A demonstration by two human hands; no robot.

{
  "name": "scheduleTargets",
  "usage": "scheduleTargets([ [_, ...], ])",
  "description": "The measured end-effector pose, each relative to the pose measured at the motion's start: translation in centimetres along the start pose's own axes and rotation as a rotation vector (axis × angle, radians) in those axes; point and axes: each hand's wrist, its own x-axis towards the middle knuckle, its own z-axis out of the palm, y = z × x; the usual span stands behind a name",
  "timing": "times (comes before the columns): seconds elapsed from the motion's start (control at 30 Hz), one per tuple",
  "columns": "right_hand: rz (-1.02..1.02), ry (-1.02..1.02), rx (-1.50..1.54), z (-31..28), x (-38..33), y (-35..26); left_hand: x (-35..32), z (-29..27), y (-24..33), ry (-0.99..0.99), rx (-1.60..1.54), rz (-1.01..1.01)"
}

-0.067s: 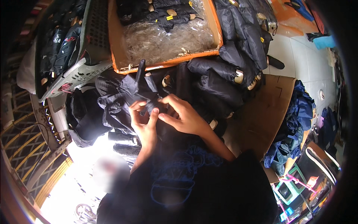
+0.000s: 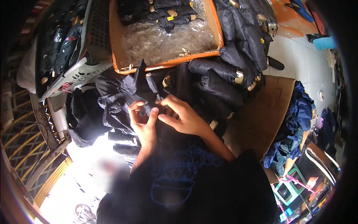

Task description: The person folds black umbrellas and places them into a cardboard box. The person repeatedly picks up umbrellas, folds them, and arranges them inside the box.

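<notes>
the left hand (image 2: 146, 127) pinched a loose black fabric bundle (image 2: 140, 86); the right hand (image 2: 183, 118), fingers curled, was close beside it, grip indiscernible.

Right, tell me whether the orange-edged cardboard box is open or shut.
Open: no flap covers the visible part of the cardboard box, and clear plastic and black bundles show inside.

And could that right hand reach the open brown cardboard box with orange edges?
Probably yes: black fabric bundles lie in between, but the right hand could likely pass above them to the box, though its fingers are at the crumpled black cloth.
</notes>
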Motion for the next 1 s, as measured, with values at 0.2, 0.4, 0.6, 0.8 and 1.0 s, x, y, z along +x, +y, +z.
scheduleTargets([
  [0.2,-0.094,0.156,0.033,0.2,1.0,0.7,-0.4,-0.7,0.4,0.011,-0.164,0.029],
  [0.4,-0.422,0.155,-0.280,0.5,3.2,0.0,-0.9,-0.8,0.6,-0.036,-0.252,0.071],
  [0.6,-0.440,0.211,-0.381,1.5,2.5,0.6,-1.3,-1.7,0.5,-0.057,-0.048,0.141],
  [0.8,-0.546,0.297,-0.379,2.3,1.5,0.6,-0.9,-1.9,0.7,-0.091,-0.012,0.110],
  [1.0,-0.507,0.263,-0.316,3.4,0.5,1.4,-1.0,-1.9,-0.2,-0.044,-0.190,0.048],
])
